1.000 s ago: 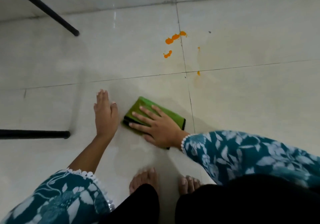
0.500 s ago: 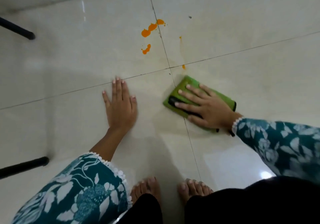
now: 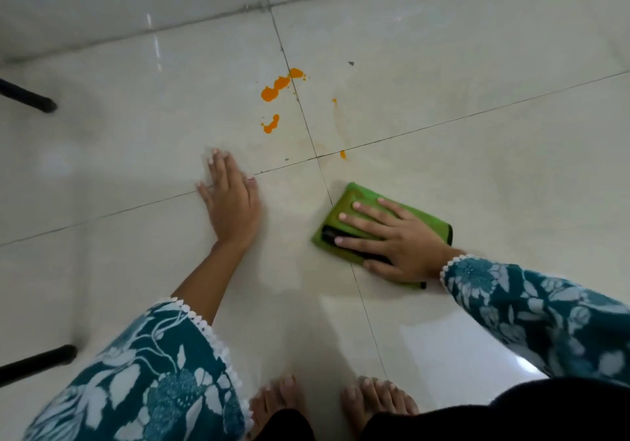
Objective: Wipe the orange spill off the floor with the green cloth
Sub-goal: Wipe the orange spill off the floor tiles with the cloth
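Orange spill blobs (image 3: 276,86) lie on the pale tiled floor (image 3: 477,174) near a grout line, with a smaller blob (image 3: 271,124) below and a drop (image 3: 343,154) by the tile crossing. A folded green cloth (image 3: 344,203) with a dark edge lies flat on the floor, nearer me than the spill. My right hand (image 3: 395,239) presses flat on the cloth, fingers spread. My left hand (image 3: 231,203) rests palm down on the bare floor to the left, holding nothing.
Two black furniture legs (image 3: 30,97) (image 3: 37,364) stand at the left edge. A wall base (image 3: 136,7) runs along the top. My bare feet (image 3: 327,403) are at the bottom centre. A faint wet smear (image 3: 337,123) shows beside the spill.
My right hand has slid the cloth rightward and away from me, across the grout line, closer to the small orange drop. My left hand stays planted on the floor.
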